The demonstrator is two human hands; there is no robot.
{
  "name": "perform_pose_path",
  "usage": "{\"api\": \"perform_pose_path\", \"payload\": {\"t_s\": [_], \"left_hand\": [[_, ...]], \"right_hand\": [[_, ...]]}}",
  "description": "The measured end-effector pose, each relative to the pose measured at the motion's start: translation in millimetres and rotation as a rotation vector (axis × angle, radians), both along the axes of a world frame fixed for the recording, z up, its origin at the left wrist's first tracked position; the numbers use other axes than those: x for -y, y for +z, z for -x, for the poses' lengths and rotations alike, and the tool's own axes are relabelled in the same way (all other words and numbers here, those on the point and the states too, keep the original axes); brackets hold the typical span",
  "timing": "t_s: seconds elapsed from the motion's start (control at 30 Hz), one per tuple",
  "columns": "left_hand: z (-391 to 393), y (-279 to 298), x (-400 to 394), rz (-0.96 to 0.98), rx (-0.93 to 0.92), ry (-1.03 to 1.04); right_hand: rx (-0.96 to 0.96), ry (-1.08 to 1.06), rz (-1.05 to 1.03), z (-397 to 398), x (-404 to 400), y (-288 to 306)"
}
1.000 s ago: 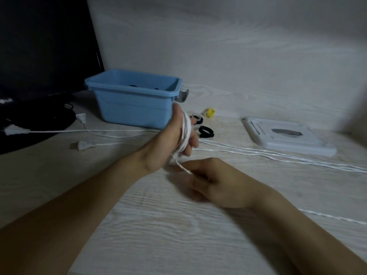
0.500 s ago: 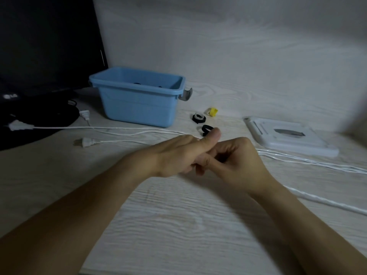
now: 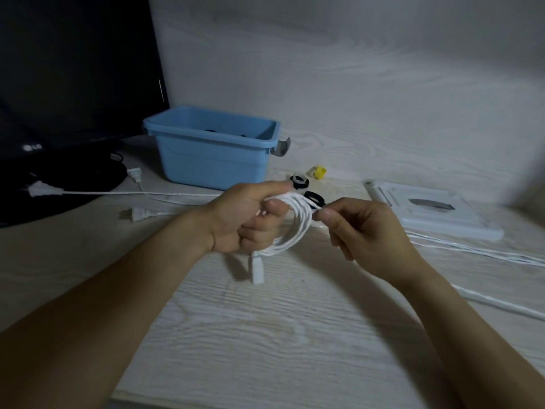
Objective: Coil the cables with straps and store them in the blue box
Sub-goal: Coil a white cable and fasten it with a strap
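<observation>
We see the left hand (image 3: 236, 219) gripping a coiled white cable (image 3: 298, 228) above the counter (image 3: 265, 335), loops round the fingers, one plug end (image 3: 256, 268) hanging below. The right hand (image 3: 362, 231) pinches the coil's right side between thumb and forefinger. The blue box (image 3: 212, 154) sits behind, open-topped, dark items inside. Black straps (image 3: 314, 199) lie just past the hands. More white cables (image 3: 472, 252) trail right.

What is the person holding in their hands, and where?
The left hand grips the coiled white cable through its loops; the right hand pinches the coil's top right edge.
</observation>
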State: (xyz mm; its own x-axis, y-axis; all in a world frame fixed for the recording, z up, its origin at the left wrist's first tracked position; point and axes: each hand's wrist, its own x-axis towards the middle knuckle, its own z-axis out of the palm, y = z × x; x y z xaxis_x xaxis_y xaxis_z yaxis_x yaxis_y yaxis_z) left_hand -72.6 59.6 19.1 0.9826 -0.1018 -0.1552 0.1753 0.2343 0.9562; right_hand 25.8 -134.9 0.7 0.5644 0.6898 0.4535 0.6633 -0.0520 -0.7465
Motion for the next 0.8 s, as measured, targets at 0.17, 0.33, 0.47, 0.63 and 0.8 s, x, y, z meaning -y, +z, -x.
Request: {"api": "perform_pose_path", "payload": {"t_s": [0.17, 0.33, 0.47, 0.63, 0.8], "left_hand": [[-9, -3, -1, 0.502, 0.079, 0.329], [-11, -5, 10, 0.702, 0.188, 0.532], [-9, -2, -5, 0.81, 0.272, 0.779], [-5, 7, -28, 0.879, 0.375, 1.014], [-16, 4, -13, 0.655, 0.425, 1.054]], "right_hand": [[0.017, -0.047, 0.041, -5, 1, -4], [0.036, -0.088, 0.113, -7, 2, -5], [0.09, -0.196, 0.207, -16, 4, -7], [0.166, -0.152, 0.262, -16, 2, -14], [0.222, 0.063, 0.344, 3, -9, -20]]}}
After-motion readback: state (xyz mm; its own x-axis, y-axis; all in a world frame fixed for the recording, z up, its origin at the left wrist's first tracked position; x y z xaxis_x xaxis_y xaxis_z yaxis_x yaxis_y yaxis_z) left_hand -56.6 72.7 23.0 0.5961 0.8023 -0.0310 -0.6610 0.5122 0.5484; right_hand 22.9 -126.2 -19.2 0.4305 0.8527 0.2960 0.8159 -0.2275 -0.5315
